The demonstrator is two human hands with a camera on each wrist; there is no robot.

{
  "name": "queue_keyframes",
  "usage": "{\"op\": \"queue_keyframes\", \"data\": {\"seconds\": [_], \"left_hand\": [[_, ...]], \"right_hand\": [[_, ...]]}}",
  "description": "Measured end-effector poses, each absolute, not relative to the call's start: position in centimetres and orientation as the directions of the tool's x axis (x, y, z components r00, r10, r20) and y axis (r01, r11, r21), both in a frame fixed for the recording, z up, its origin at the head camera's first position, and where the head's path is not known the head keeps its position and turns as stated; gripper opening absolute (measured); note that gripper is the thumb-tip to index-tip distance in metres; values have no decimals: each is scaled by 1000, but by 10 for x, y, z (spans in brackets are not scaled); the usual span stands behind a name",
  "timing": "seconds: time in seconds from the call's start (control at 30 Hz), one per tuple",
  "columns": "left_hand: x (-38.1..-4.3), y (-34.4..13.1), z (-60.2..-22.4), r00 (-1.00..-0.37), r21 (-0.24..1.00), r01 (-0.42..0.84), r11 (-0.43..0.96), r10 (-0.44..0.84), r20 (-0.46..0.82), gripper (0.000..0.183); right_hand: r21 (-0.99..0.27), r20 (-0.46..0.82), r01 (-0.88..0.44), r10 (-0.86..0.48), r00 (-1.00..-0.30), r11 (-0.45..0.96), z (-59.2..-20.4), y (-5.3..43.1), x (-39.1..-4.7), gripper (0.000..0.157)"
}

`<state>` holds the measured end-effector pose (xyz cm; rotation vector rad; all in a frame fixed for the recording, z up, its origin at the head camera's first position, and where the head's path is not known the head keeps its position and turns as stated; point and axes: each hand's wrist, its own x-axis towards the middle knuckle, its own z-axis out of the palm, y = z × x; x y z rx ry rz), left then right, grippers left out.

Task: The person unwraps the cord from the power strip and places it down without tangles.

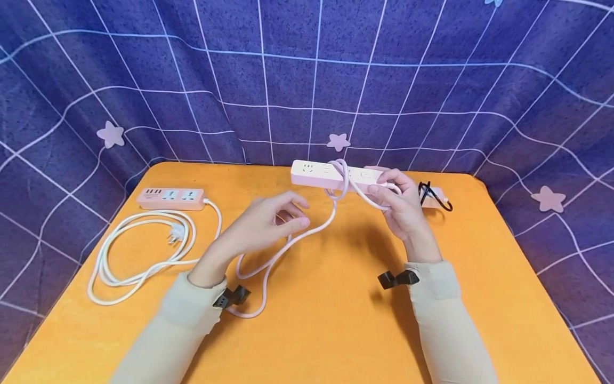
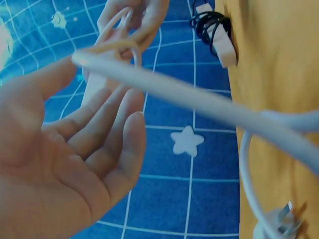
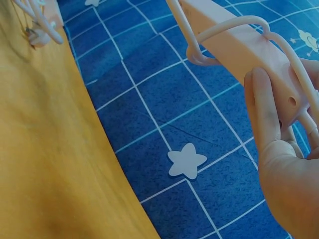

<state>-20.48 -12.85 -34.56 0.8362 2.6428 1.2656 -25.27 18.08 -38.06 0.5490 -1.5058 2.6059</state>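
My right hand (image 1: 403,205) grips the right end of a white and pale pink power strip (image 1: 314,175), held above the table. Its pale cord (image 1: 318,228) is looped around the strip's middle and trails down to the table on the left. In the right wrist view, my thumb and fingers hold the end of the strip (image 3: 234,45), where the cord comes out. My left hand (image 1: 261,224) hovers left of the hanging cord, fingers loosely bent. From the left wrist, the palm (image 2: 55,174) looks bare, and the cord (image 2: 164,89) crosses in front near the thumb.
On the table's left lies a pink power strip (image 1: 155,199) with a coiled white cord (image 1: 103,269) and its plug (image 1: 177,233). Behind my right hand sits a small strip wrapped in black cord (image 1: 425,192). A blue gridded curtain (image 1: 288,80) borders the orange table (image 1: 326,330).
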Motion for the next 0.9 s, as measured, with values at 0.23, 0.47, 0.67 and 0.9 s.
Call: {"op": "queue_keyframes", "data": {"seconds": [0.23,0.47,0.67,0.9], "left_hand": [[-201,-118,-351,-851,744,422,518,510,128,22],[-202,-114,-356,-839,742,417,525,536,93,18],[-203,-111,-360,-820,758,385,527,572,18,18],[-205,-108,-369,-819,811,284,511,570,-71,24]], "right_hand": [[-816,357,-250,-113,-927,-521,-381,180,-254,31],[-821,360,-252,-121,-925,-513,-382,180,-254,36],[-823,358,-246,-132,-924,-513,-381,179,-253,35],[-811,366,-238,-147,-919,-534,-380,180,-252,34]]}}
